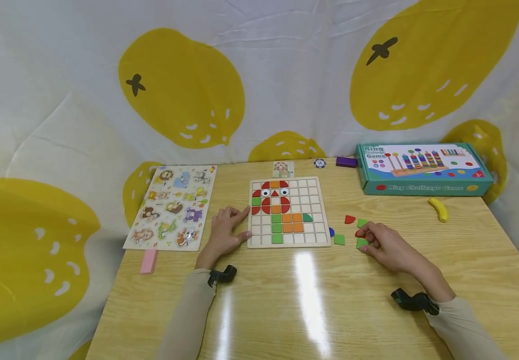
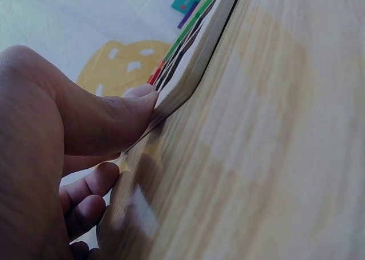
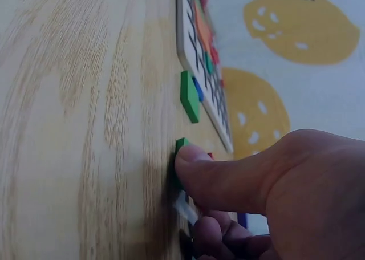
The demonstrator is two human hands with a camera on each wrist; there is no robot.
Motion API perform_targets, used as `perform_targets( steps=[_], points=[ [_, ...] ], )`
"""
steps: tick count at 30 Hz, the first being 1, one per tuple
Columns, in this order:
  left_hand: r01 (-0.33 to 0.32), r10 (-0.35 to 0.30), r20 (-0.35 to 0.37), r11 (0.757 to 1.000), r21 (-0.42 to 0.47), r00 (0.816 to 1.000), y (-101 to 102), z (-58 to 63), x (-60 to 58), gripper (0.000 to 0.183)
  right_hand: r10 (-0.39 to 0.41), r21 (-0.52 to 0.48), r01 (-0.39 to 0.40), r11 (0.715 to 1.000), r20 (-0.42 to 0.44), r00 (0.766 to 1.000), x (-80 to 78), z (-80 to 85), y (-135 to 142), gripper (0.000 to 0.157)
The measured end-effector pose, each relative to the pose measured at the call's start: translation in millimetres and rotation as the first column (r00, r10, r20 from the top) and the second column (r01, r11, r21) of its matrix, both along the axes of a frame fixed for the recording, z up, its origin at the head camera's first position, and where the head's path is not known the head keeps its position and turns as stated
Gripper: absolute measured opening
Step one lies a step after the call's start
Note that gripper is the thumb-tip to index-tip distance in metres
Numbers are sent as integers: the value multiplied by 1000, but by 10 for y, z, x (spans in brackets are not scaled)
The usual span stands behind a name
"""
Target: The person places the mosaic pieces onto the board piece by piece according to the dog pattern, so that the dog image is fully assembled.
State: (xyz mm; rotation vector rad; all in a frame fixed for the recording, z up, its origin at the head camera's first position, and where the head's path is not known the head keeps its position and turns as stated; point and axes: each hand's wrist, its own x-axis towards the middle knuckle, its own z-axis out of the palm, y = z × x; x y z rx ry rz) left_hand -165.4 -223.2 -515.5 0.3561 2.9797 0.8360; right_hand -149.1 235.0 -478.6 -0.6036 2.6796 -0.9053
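A square wooden grid board (image 1: 315, 230) lies on the table, with red, orange, green and white eye tiles set in its upper left and middle. My left hand (image 1: 224, 232) is at its left side, thumb and index finger spread and touching the edge; the left wrist view shows the thumb (image 2: 122, 114) against the board's rim. To the right of the board, my right hand (image 1: 390, 248) pinches a green square tile (image 1: 361, 243) low over the table. A red quarter-round tile (image 1: 358, 233) is partly covered by its fingers. Another green square tile (image 1: 339, 239) lies beside the board.
Near the right hand lie a red tile (image 1: 350, 219), a green tile (image 1: 362, 222) and a blue piece (image 1: 331, 232). Behind the board is a pattern card (image 1: 283, 169). An animal puzzle (image 1: 169, 207) lies left; a game box (image 1: 423, 170) and toy banana (image 1: 438, 209) are right.
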Motion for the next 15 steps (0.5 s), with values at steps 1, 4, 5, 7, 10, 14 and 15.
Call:
perform_targets(
  steps=[1,4,5,7,10,14,15],
  points=[
    [0,0,1,1000,-1,1000,1,0,-4,73,10,-6,-10,1000,-2,1000,4,1,-1,18],
    [-3,3,0,1000,-6,1000,6,-5,-14,73,17,-14,-18,1000,-38,999,4,13,-13,13],
    [-4,4,1,1000,-6,1000,7,-5,-16,73,11,-21,-12,1000,-51,999,-3,16,-20,12],
    [-5,5,3,1000,-2,1000,11,-1,-17,73,-8,-42,5,999,-79,997,-29,18,-41,14],
    [-7,7,5,1000,6,1000,12,8,-12,74,-51,-106,40,994,-105,993,-95,26,-103,19],
    [-7,7,1,1000,4,1000,9,7,-4,74,-110,-246,83,966,-97,989,-194,45,-284,22],
    [-7,7,2,1000,1,1000,8,4,-2,74,-123,-281,93,955,-89,988,-217,44,-346,23]
  ],
)
